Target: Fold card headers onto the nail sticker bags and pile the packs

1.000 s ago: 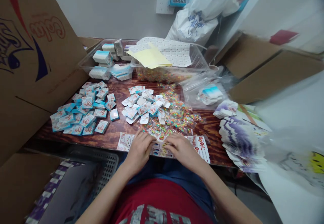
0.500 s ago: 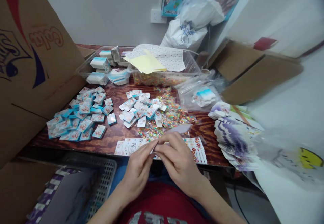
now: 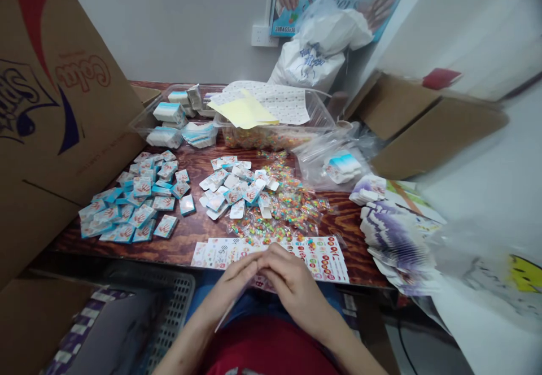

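Note:
My left hand [image 3: 237, 282] and my right hand [image 3: 292, 284] meet at the table's front edge, fingers closed together on a thin sticker sheet [image 3: 266, 284]. Its printed part shows between the palms, and a white edge sticks out below my left hand; the fingers hide the rest. Just beyond lie flat printed sticker sheets [image 3: 327, 255]. Behind these are small clear packets of coloured candies [image 3: 292, 203] and a heap of unfilled-looking small white-and-blue boxes [image 3: 237, 188]. To the left, a pile of closed small boxes [image 3: 138, 205] bears a hand picture.
Clear tubs [image 3: 271, 136] at the back hold candy packets and box stacks, with a yellow paper [image 3: 245, 112] on top. Purple-white folded cards [image 3: 393, 245] lie right. A cardboard box [image 3: 55, 138] bounds the left; a grey plastic basket [image 3: 178, 307] sits below the edge.
Both hands have come slightly lower and closer together. The pale sheet corner that stuck out past my right hand is gone from there; a white edge now shows beneath my left hand.

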Demonstrator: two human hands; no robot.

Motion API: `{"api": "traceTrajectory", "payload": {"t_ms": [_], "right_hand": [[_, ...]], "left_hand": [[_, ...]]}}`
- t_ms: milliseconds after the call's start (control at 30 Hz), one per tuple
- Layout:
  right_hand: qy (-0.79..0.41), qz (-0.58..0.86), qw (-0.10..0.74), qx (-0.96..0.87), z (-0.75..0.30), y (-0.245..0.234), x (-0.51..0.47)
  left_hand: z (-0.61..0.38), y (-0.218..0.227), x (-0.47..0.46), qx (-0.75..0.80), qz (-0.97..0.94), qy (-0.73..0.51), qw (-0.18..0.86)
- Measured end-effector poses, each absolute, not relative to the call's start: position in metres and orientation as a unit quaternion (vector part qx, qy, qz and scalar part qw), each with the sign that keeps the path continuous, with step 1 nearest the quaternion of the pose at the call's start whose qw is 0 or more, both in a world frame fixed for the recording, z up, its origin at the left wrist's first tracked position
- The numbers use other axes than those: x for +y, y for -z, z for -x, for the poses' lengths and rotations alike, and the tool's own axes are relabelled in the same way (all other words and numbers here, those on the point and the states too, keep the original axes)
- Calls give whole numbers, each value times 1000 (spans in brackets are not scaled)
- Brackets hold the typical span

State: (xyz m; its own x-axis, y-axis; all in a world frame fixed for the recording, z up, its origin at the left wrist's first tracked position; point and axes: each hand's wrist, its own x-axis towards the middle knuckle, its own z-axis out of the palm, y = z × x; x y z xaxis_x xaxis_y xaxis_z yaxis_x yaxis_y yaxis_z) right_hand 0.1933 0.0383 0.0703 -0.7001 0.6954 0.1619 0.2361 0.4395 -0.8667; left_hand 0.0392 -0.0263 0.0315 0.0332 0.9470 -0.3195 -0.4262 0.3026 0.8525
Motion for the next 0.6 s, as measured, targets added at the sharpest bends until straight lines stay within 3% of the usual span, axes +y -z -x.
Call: {"api": "traceTrajectory", "payload": {"t_ms": [200, 433, 600], "right_hand": [[-368, 383, 295, -794, -183, -46, 46], [-642, 385, 209, -629, -212, -41, 59], [-673, 358, 189, -619, -207, -41, 46]], "left_hand": [[-50, -19, -26, 441, -264, -502, 695], [-41, -14, -16, 570, -258, -521, 580], [-45, -21, -15, 610, -377, -501, 484]]}}
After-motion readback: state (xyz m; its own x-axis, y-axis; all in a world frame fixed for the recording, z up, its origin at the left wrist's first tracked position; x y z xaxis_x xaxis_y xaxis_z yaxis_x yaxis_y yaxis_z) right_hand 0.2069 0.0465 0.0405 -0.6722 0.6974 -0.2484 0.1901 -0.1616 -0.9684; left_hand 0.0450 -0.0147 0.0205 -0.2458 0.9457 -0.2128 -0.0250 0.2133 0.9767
